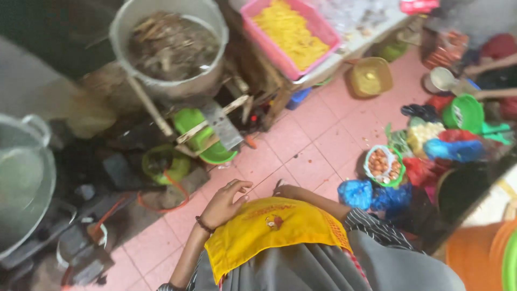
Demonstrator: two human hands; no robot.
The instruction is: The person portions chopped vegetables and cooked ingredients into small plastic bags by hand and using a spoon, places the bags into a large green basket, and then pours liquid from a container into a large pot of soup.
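- The left hand [223, 205] is resting against the top edge of a yellow apron [272, 229] worn at the waist, fingers loosely curled and half open, gripping nothing; a dark band is sitting on its wrist.
- The right hand [288, 191] is lying just behind the apron's upper edge, mostly hidden by the cloth, so I cannot tell how far it is open or whether it is holding anything.
- The apron is hanging over grey clothing, with a small printed patch showing near its middle.
- A blue plastic bag [356, 193] is lying on the floor just beside the right forearm, and a green-rimmed bag of small reddish bulbs [383, 165] is sitting above it.
- Further right, bags in red, blue and green are crowding together beside a green plastic bowl [464, 112].
- A pink crate of yellow strands [291, 32] is standing on a wooden desk [344, 51] at the top.
- A yellow bucket [370, 76] is standing on the floor below that desk.
- A large metal pot [169, 46] filled with brownish matter is sitting at the upper left, and a second metal pot [24, 178] is showing at the left edge.
- The floor [312, 140] is made of pink tiles, dusty and scattered with scraps.
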